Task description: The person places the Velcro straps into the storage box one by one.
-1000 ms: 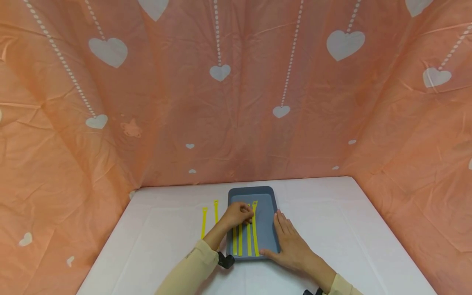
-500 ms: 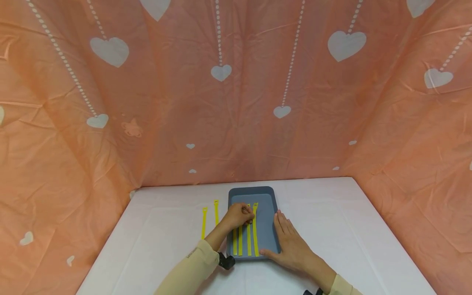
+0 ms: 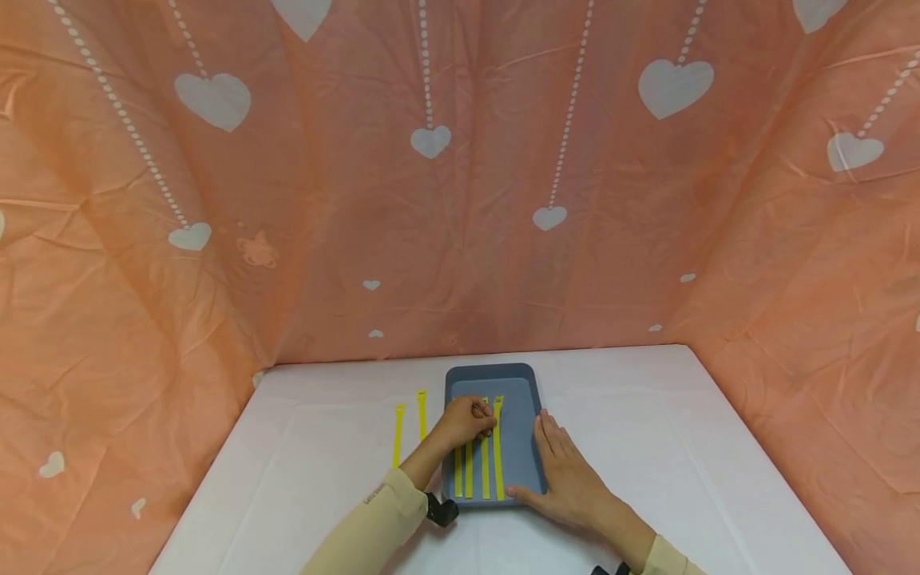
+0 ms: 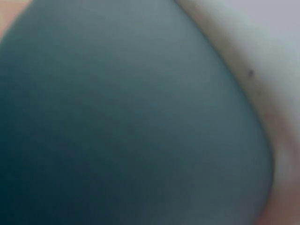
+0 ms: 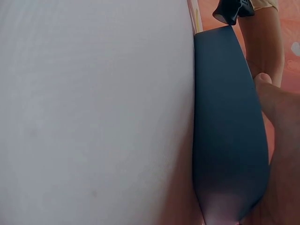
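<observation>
A blue-grey tray [image 3: 521, 435] holds several yellow cable ties [image 3: 469, 471] lying lengthwise, side by side. My left hand [image 3: 461, 421] is low over the tray with its fingers curled, thumb and fingertips pinching the rightmost yellow cable tie [image 3: 498, 455] near its slotted head. The fingers partly hide the ties to its left. My right hand [image 3: 571, 483] lies along the tray's right side, fingers straight against the wall, thumb at the front rim. The right wrist view has the tray's outer wall [image 5: 225, 112] with the thumb at its edge. Blurred tray surface [image 4: 136, 103] fills most of the left wrist view.
Two more yellow cable ties [image 3: 398, 435] lie on the white table [image 3: 323, 447] left of the tray, one partly behind my left forearm. Orange curtains [image 3: 474, 255] with white hearts enclose the table at the back and sides. A black wrist camera [image 3: 442, 509] sits close to the tray's front-left corner.
The rightmost cable tie has shifted slightly toward me, its head a little lower in the tray. Both hands stay nearly where they were.
</observation>
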`<state>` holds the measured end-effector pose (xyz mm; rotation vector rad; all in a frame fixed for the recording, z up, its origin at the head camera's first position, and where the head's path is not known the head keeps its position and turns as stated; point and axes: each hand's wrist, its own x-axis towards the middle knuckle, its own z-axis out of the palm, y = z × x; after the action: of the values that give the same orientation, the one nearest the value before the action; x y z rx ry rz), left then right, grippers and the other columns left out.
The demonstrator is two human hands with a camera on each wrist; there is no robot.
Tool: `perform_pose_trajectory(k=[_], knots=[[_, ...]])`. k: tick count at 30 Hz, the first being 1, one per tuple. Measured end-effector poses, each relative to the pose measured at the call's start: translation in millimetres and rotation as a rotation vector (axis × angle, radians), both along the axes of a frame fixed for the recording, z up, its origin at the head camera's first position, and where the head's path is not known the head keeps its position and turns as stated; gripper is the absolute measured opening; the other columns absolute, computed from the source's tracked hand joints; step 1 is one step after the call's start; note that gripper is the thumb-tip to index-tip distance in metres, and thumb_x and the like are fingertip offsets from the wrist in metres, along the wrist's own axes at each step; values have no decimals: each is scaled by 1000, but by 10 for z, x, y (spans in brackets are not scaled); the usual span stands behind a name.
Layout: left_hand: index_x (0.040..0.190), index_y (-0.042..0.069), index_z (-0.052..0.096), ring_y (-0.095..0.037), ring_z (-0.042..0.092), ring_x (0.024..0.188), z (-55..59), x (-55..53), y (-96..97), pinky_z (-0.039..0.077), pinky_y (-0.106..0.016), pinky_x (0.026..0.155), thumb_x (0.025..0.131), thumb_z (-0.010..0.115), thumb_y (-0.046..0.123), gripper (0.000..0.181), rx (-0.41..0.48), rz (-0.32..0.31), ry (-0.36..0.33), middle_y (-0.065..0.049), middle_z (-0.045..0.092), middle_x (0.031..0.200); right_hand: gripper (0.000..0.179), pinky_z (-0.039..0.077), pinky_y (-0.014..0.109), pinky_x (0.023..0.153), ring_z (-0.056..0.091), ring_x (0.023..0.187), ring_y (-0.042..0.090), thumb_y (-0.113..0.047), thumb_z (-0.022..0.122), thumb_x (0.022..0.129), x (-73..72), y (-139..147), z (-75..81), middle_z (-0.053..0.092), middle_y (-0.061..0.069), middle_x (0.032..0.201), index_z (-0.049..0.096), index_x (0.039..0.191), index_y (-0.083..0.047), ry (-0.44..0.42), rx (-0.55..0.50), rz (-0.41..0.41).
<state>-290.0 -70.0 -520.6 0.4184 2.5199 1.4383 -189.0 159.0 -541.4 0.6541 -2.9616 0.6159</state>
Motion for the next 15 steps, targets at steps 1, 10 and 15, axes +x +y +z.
perform_pose_trajectory(k=[1,10,15], knots=[[97,-1,69,-14,73,69,3,3,2,60,-28,62,99,76,5,9,-3,1,3,-9,77,81,125,22,55,131,17,164,42,-80,62,93,3,-2,1,13,29,176,18,166,12,7,-3,0],[97,0,68,-14,72,70,15,37,10,59,-27,62,99,76,5,9,-26,9,34,-8,76,81,124,20,55,131,16,164,43,-79,62,94,14,1,22,12,30,176,17,166,13,-5,-8,5],[97,0,69,-14,72,71,23,42,5,58,-26,63,100,75,7,9,-26,13,30,-7,76,82,124,20,55,132,16,164,43,-78,62,94,15,0,28,12,30,175,17,166,13,-11,-11,9]])
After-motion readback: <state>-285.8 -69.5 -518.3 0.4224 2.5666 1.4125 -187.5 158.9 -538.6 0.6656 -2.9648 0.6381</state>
